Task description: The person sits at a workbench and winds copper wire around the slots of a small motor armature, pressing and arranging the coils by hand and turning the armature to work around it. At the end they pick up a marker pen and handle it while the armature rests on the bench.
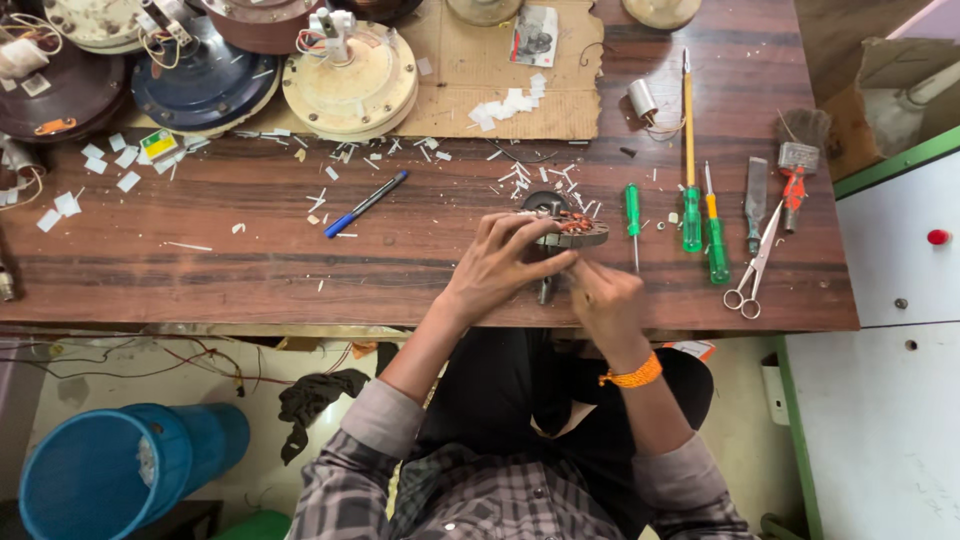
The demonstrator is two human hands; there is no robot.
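Round metal stator core with copper-red windings [568, 230] is sitting at the near edge of the brown wooden workbench [420, 270], left hand [500, 262] curling closed around its rim. Right hand [603, 298] is pinching at the winding; what it holds, cannot tell. Steadying the core firmly looks best for neat work. Counting: three green-handled screwdrivers [692, 215], one pair of steel scissors [752, 268], one blue pen [365, 204].

I hold a round motor stator [570, 230], its copper windings showing. It stands tilted at the table's near edge, centre-right.
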